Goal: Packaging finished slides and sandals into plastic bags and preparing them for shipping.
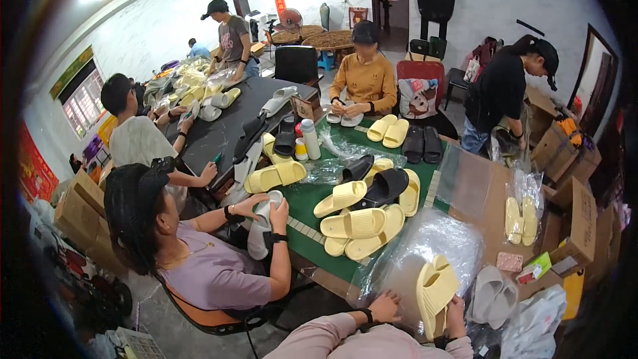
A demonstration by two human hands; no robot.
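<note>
At the table's near edge, my right hand (456,316) is closed on a pair of pale yellow slippers (436,292), which stand upright on their heels, one against the other. My left hand (384,306) is beside them, its fingers bent at the lower edge of a clear plastic bag (425,242) from a loose, shiny stack. Just beyond lies a pile of yellow slippers (359,224) with black slippers (387,187) among them. A pair of light grey slippers (493,297) rests to the right of my right hand.
Bagged yellow slippers (521,219), a pink phone (510,262) and an open cardboard box (575,229) are on the right. At left, a co-worker in mauve (219,259) handles grey slippers (260,226). Across the green tabletop (312,203), bottles (310,138) stand near another seated person (364,80).
</note>
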